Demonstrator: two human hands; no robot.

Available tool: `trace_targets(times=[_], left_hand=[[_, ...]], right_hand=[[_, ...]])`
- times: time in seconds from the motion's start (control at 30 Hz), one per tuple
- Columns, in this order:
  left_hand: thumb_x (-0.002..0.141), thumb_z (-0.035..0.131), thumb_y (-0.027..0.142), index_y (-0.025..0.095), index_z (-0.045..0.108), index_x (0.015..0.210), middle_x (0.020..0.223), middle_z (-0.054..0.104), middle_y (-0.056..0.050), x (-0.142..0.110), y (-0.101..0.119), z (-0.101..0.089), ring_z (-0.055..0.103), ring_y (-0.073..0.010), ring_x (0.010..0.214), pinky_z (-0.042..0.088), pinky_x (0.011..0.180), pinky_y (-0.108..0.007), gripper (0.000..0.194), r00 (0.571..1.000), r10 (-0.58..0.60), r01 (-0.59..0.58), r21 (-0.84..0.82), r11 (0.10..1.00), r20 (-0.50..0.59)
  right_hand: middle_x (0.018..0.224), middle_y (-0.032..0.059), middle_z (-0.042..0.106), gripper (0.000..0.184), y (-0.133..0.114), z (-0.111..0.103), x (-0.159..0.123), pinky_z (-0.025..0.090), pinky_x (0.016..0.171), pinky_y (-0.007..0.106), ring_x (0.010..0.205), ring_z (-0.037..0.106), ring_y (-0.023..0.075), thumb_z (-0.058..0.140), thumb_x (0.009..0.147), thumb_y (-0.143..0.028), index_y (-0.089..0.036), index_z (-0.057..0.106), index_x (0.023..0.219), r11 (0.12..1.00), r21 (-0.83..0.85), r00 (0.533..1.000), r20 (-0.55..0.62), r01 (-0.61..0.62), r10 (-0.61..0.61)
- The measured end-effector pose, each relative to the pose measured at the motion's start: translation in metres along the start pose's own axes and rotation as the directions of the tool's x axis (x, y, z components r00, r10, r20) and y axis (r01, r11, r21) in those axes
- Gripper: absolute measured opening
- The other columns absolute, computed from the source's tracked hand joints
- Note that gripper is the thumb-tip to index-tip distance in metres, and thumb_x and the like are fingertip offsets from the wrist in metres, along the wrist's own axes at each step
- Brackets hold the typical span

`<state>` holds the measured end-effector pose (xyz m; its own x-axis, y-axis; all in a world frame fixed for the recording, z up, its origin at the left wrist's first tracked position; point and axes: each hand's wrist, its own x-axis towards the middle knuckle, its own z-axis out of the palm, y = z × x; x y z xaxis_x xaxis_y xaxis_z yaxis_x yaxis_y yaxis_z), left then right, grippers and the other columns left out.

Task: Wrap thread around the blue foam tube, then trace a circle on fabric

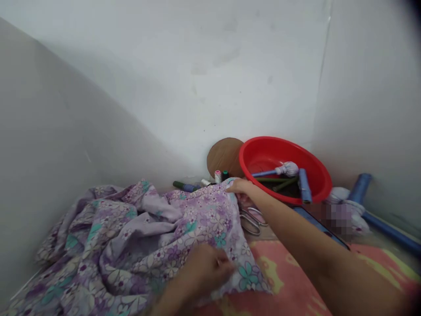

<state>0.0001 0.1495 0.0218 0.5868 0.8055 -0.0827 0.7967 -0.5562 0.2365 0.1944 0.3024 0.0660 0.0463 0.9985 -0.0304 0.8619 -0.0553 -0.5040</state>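
Nearest you, your left hand [208, 267] is over the near right part of the floral cloth [210, 215], fingers curled; it is blurred, so I cannot tell whether it grips any fabric. The cloth lies bunched on your left and flatter toward the right, its near right corner over a pink-and-yellow mat [279, 285]. Farther off, your right arm crosses a dark-edged phone [317, 224], partly hiding it. Scissors [250, 217] lie just beside the cloth's right edge (only their looped handles show). Beyond them, your right hand [241, 187] is closed on the cloth's far right corner, thumb on top. Just behind that edge stand a pink-topped spool [217, 177] and a green-topped spool [225, 175]. Past your right hand, a red basin [324, 177] tilts, holding a blue roll [305, 186]. A brown disc [223, 156] leans against the pale wall [197, 87].
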Motion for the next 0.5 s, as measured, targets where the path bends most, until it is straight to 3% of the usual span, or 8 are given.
trace_targets(times=[0.1,0.2,0.23,0.3,0.37,0.43,0.5], left_hand=[[0.083,0.023,0.045,0.019,0.061,0.074,0.070,0.063,0.000,0.021,-0.055,-0.031,0.055,-0.0123,0.066,0.037,0.058,-0.019,0.047,0.960,-0.190,0.205,0.053,0.977,-0.205],[0.079,0.033,0.042,0.014,0.060,0.087,0.088,0.062,-0.010,0.036,-0.115,-0.051,0.054,-0.0211,0.084,0.037,0.070,-0.028,0.040,0.916,-0.304,0.342,0.114,0.933,-0.262],[0.076,0.039,0.043,0.013,0.061,0.086,0.091,0.062,-0.012,0.037,-0.131,-0.052,0.053,-0.0235,0.089,0.037,0.074,-0.030,0.038,0.912,-0.322,0.363,0.137,0.921,-0.252],[0.068,0.050,0.045,0.015,0.062,0.090,0.093,0.062,-0.011,0.037,-0.153,-0.044,0.054,-0.0236,0.087,0.039,0.073,-0.030,0.039,0.916,-0.349,0.383,0.171,0.908,-0.196],[0.064,0.055,0.040,0.019,0.060,0.099,0.108,0.056,-0.010,0.032,-0.164,-0.029,0.050,-0.0242,0.096,0.039,0.075,-0.030,0.040,0.914,-0.362,0.397,0.211,0.893,-0.184],[0.066,0.054,0.029,0.022,0.054,0.108,0.124,0.042,-0.009,0.028,-0.167,-0.016,0.042,-0.0256,0.107,0.037,0.079,-0.031,0.042,0.897,-0.377,0.430,0.256,0.866,-0.231],[0.069,0.047,0.017,0.026,0.050,0.112,0.127,0.038,-0.007,0.025,-0.168,-0.010,0.042,-0.0234,0.106,0.037,0.078,-0.030,0.043,0.875,-0.391,0.468,0.295,0.833,-0.285]], right_hand=[[0.084,0.0158,0.064,0.038,0.001,-0.003,-0.015,0.040,0.074,0.043,0.089,0.054,0.0353,0.058,0.065,-0.047,-0.011,0.066,0.075,0.989,-0.142,0.999,-0.031,0.029,-0.034],[0.095,0.0161,0.061,0.041,-0.002,0.011,-0.051,0.037,0.079,0.043,0.097,0.052,0.0327,0.045,0.074,-0.046,-0.012,0.064,0.086,0.972,-0.213,0.993,-0.050,0.098,-0.111],[0.096,0.0147,0.061,0.040,-0.003,0.021,-0.065,0.037,0.080,0.041,0.096,0.053,0.0299,0.040,0.077,-0.044,-0.014,0.063,0.090,0.965,-0.224,0.988,-0.042,0.136,-0.149],[0.107,0.0142,0.056,0.043,-0.003,0.047,-0.093,0.036,0.083,0.037,0.101,0.050,0.0267,0.036,0.080,-0.044,-0.014,0.058,0.102,0.916,-0.234,0.940,-0.024,0.326,-0.340],[0.126,0.0142,0.041,0.054,0.003,0.075,-0.114,0.028,0.093,0.038,0.116,0.036,0.0271,0.041,0.076,-0.048,-0.014,0.048,0.117,0.867,-0.192,0.884,0.014,0.461,-0.467],[0.137,0.0144,0.022,0.077,0.014,0.099,-0.124,0.015,0.100,0.043,0.124,0.018,0.0307,0.047,0.067,-0.058,-0.012,0.034,0.128,0.844,-0.140,0.854,0.154,0.517,-0.498],[0.140,0.0141,0.009,0.092,0.026,0.115,-0.125,0.007,0.101,0.046,0.127,0.005,0.0324,0.046,0.062,-0.065,-0.013,0.021,0.133,0.859,-0.089,0.835,0.301,0.505,-0.460]])
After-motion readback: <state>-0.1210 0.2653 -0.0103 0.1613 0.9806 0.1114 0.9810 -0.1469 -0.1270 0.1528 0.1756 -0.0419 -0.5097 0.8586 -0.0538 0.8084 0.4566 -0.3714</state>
